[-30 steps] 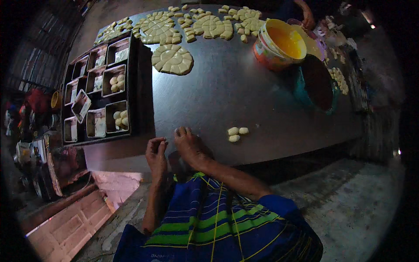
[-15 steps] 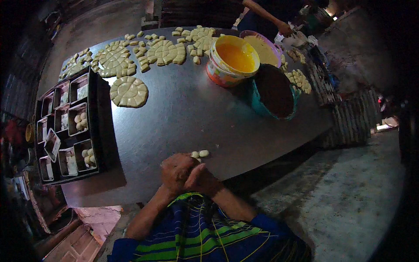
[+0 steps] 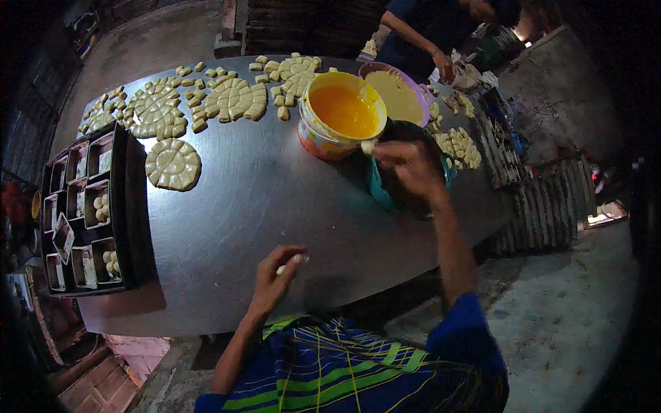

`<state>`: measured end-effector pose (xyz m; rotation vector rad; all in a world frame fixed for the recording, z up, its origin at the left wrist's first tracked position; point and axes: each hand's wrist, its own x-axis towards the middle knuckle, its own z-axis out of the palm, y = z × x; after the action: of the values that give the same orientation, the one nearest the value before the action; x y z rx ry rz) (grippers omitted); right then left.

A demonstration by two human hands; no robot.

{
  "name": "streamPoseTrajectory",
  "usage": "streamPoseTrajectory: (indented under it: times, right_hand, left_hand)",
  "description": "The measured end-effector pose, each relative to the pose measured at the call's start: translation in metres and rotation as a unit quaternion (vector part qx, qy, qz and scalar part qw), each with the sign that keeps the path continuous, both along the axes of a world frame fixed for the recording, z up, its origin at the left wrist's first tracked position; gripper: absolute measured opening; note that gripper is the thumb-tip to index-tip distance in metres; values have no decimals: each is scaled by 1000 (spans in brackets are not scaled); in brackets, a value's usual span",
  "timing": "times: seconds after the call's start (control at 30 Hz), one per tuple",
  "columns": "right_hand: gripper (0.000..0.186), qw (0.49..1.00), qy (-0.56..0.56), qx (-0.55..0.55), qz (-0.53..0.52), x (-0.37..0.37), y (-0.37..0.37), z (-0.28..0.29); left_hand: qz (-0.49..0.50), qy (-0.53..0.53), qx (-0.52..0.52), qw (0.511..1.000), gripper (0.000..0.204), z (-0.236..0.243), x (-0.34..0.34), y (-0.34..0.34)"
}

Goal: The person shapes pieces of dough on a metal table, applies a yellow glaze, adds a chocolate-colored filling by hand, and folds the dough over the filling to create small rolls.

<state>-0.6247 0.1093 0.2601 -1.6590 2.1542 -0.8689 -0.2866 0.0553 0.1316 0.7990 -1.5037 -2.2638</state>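
My right hand [image 3: 413, 167] is raised over the teal bucket [image 3: 377, 184], which has a dark inside. Its fingertips pinch a small pale dough piece [image 3: 368, 146] beside a yellow-rimmed bucket [image 3: 311, 131] of orange liquid. Close to the table's near edge, my left hand [image 3: 277, 272] is curled, palm hidden. A small dough ball [image 3: 281, 270] shows between its thumb and fingers; how many it covers I cannot tell. Scored round dough slabs [image 3: 173, 164] and cut dough pieces [image 3: 200, 126] lie along the far left side of the metal table [image 3: 241, 186].
A dark rack of tins [image 3: 120, 227] stands at the table's left, some tins with dough balls [image 3: 102, 206]. Behind the buckets sits a purple basin [image 3: 428, 103] of pale yellow stuff. More cut dough [image 3: 458, 146] lies at right. Across the table is another person's hand [image 3: 444, 67].
My hands were together at the near edge beside small dough balls. They have parted: the right has moved up and right to the buckets, while the left stays low. The view has shifted slightly.
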Motion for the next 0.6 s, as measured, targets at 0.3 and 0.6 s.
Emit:
streamPoseTrajectory:
  times: [0.3,0.6]
  right_hand:
    - [28,867,261,360,224,-136,-132,-29]
    - [28,775,295,468,304,-133,-165,-75]
  left_hand:
    - [221,-56,-27,973,19,-42,32,17]
    - [283,-75,8,956,17,-27,25,37]
